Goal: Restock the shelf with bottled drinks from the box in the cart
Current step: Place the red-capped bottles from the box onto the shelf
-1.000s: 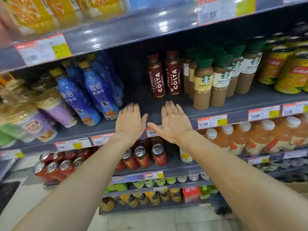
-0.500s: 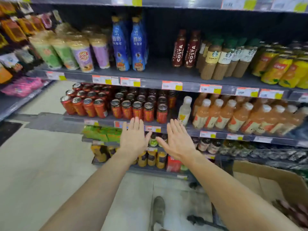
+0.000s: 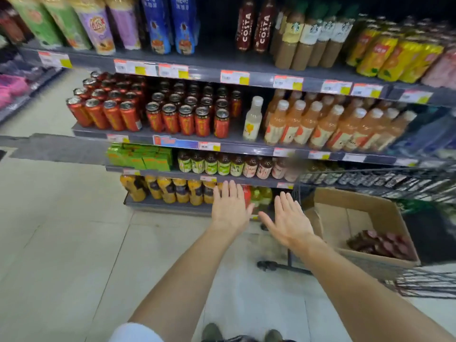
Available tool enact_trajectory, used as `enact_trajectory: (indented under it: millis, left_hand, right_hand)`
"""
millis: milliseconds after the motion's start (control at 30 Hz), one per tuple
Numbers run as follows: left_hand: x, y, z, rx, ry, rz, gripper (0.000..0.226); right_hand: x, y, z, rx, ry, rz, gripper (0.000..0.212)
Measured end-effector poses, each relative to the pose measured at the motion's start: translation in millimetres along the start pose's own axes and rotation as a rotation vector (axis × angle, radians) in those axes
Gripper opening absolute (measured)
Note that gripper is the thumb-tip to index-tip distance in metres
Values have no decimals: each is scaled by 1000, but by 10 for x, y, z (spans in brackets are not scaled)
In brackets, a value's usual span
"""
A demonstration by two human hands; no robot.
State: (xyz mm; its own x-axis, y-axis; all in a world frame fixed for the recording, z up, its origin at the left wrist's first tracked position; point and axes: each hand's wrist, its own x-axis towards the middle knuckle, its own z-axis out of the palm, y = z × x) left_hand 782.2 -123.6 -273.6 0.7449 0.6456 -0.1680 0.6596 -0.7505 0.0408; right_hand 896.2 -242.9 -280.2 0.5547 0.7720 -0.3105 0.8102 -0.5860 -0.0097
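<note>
My left hand [image 3: 230, 209] and my right hand [image 3: 290, 219] are stretched out side by side, palms down, fingers straight, holding nothing. They hover in front of the lowest shelves. To the right a cardboard box [image 3: 330, 219] sits in a dark wire cart [image 3: 419, 282]. Dark bottled drinks with red caps [image 3: 378, 243] lie in the box's right corner. On the top visible shelf two brown Costa bottles [image 3: 255, 27] stand with a wide gap [image 3: 217, 48] to their left.
Shelves hold red cans [image 3: 172, 114], orange juice bottles [image 3: 328, 124], Starbucks bottles [image 3: 308, 38], blue bottles [image 3: 170, 23] and green cartons [image 3: 140, 156]. The tiled floor [image 3: 61, 243] stretches left. My shoes [image 3: 212, 332] show at the bottom edge.
The view has dropped from the Costa shelf towards the floor. Both open hands moved down and right with it, and the box in the cart has come into view.
</note>
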Motion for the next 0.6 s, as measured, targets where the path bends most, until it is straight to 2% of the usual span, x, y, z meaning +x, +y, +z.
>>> enact_trajectory:
  millis: [167, 400, 600]
  left_hand:
    - [16, 832, 99, 34, -78, 136, 74]
    - [-25, 2539, 270, 110, -122, 410, 73]
    - [-58, 3856, 463, 172, -155, 523, 73]
  right_hand:
    - [-410, 751, 121, 75, 2, 122, 84]
    - [-1201, 2304, 420, 170, 5, 355, 83]
    - [-1762, 3617, 652, 221, 10, 469, 84]
